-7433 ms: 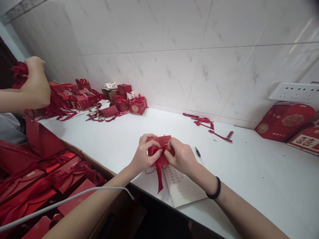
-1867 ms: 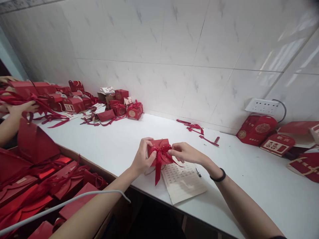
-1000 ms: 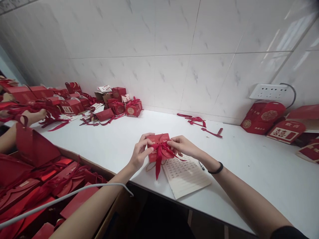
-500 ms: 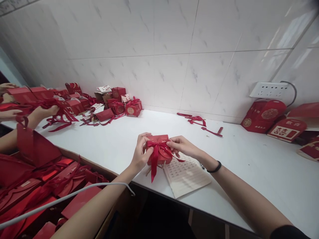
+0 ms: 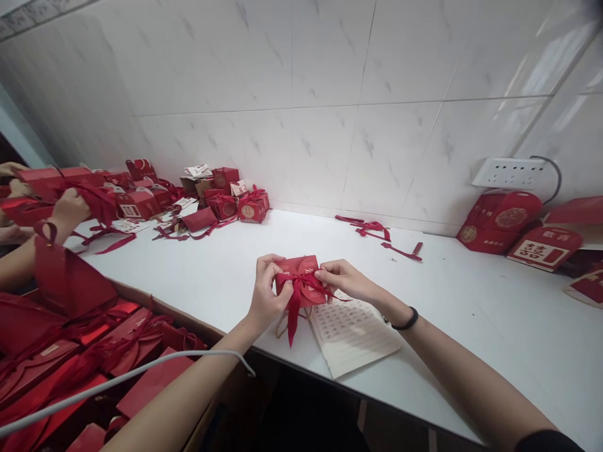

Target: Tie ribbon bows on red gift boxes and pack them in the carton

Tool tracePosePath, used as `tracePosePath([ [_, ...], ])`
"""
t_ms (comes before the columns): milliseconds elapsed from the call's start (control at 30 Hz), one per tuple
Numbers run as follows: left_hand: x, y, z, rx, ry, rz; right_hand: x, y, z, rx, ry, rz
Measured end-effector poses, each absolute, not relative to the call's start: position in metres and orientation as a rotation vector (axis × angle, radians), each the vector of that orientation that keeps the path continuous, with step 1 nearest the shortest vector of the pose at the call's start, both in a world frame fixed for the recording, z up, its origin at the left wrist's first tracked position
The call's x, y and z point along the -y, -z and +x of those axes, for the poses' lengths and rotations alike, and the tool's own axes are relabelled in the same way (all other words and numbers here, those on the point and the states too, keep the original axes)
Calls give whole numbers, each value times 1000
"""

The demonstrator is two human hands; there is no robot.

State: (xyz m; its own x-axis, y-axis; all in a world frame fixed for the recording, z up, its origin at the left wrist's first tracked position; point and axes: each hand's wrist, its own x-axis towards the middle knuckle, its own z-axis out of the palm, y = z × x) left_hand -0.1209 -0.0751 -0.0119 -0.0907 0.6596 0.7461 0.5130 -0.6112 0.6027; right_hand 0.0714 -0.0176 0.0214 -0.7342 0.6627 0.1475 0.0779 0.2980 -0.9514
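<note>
A small red gift box [image 5: 300,265] is held between my hands over the white table. Around its middle runs a red ribbon [image 5: 293,317] tied in a bow, one tail hanging down the front and another reaching right. My left hand [image 5: 266,295] is closed on the left side of the box, its thumb pressing the ribbon near the knot. On the right, my right hand [image 5: 343,279] pinches the ribbon's loop between thumb and fingers. Just below the box shows a twisted cord handle [image 5: 281,328]. An open notebook [image 5: 355,342] with handwriting lies beneath and to the right.
A carton of red boxes [image 5: 51,370] stands lower left, crossed by a white cable [image 5: 141,378]. Another person's hand [image 5: 70,210] handles red ribbon at the far left. Red boxes [image 5: 254,207] and loose ribbons [image 5: 374,229] lie along the wall. A power strip [image 5: 509,172] sits at right.
The box has tipped a little, and my left thumb has shifted slightly toward the knot. At the left, the other person's hand has moved further left with the ribbon.
</note>
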Motion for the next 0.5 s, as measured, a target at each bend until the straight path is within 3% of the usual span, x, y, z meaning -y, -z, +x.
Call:
tracePosePath([
  [500, 71, 14, -124, -1191, -1855, 1887, 15, -18, 72, 2064, -1386, -652],
])
